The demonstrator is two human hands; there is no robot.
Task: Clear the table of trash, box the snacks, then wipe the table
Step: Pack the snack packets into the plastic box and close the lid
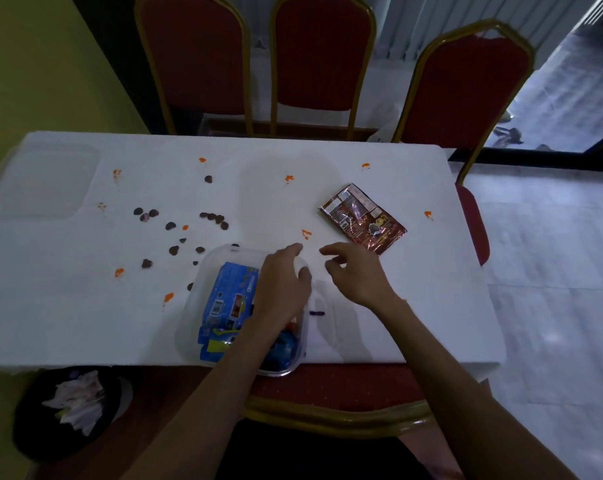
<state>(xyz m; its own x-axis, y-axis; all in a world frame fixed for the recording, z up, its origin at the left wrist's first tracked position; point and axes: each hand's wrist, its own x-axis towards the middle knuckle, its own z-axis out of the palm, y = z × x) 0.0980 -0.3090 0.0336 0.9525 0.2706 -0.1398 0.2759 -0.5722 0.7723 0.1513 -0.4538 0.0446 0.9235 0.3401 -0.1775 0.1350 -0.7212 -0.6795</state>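
Hands slack-fingered and empty: left hand (282, 282) over clear box (193, 299) of barcoded blue packets (225, 299), right hand (357, 277) beside it. Brown wrapper (362, 218) lies at one o'clock of them on the surface (85, 306), print unreadable

The table (85, 306) top is matt white, maybe cloth. The clear box (189, 329) at 6 o'clock is smooth plastic; its blue packs (224, 299) shine. The brown wrapper (362, 218) at 2 o'clock is glossy. The chairs (322, 57) at 12 o'clock have red cloth and gold metal.
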